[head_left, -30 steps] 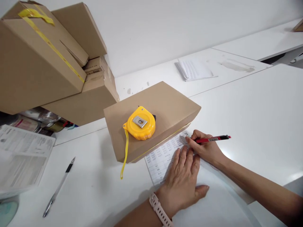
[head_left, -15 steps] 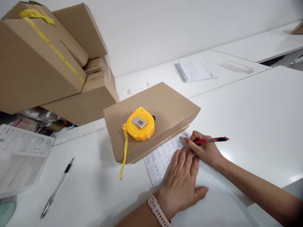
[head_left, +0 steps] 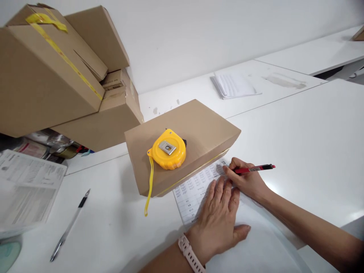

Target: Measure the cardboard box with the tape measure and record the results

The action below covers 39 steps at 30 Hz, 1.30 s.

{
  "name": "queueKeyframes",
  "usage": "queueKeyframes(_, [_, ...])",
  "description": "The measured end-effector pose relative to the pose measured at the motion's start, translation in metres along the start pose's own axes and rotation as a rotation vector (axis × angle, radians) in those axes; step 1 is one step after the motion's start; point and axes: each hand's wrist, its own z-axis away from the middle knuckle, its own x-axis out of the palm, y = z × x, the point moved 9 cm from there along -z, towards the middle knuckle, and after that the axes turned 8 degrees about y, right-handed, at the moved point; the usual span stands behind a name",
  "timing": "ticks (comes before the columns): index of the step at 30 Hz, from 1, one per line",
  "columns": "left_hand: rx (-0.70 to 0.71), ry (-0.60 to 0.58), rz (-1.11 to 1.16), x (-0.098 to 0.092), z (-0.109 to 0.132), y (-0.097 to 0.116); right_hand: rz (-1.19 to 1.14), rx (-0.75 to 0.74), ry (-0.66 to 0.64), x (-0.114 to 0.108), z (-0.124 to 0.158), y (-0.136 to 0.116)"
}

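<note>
My right hand (head_left: pixel 247 177) grips a red pen (head_left: pixel 254 169) with a black end, its fingertips resting on a sheet of paper (head_left: pixel 190 206) covered in rows of handwriting and a printed table. The pen's writing tip is hidden behind the fingers. Flat on the same sheet lies my left hand (head_left: pixel 217 216), fingers stretched out and thumb to the side, with a pale pink band at the wrist. A cardboard box (head_left: pixel 196 121) covers the paper's far edge. On top of that box sits a yellow tape measure (head_left: pixel 169 149) with its strap hanging over the side.
Cardboard boxes (head_left: pixel 54 76) are stacked at the back left, one with yellow tape. A clear pen with a black grip (head_left: pixel 69 227) lies on the white table (head_left: pixel 108 212). Printed papers (head_left: pixel 31 185) are at the left edge. Another paper stack (head_left: pixel 234 85) lies near the wall.
Almost nothing differs; my right hand has shifted very slightly with the pen, and my left hand stays flat on the paper.
</note>
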Motion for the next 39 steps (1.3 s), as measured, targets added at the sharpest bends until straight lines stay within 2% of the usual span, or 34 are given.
queueKeyframes(11, [-0.002, -0.003, 0.007, 0.0, 0.0018, 0.0001, 0.014, -0.017, 0.05, -0.0049, -0.0028, 0.0001])
queueKeyframes(19, [-0.004, -0.028, 0.021, -0.0013, 0.0011, 0.0005, 0.014, -0.026, 0.031, -0.0032, -0.0019, -0.001])
queueKeyframes(30, [-0.008, -0.047, 0.015, -0.0007, 0.0003, -0.0002, 0.031, 0.01, 0.061, -0.006, -0.0014, -0.0006])
queueKeyframes(39, [-0.006, -0.009, 0.008, -0.0015, 0.0012, 0.0001, 0.012, 0.026, 0.085, -0.0074, -0.0015, -0.0022])
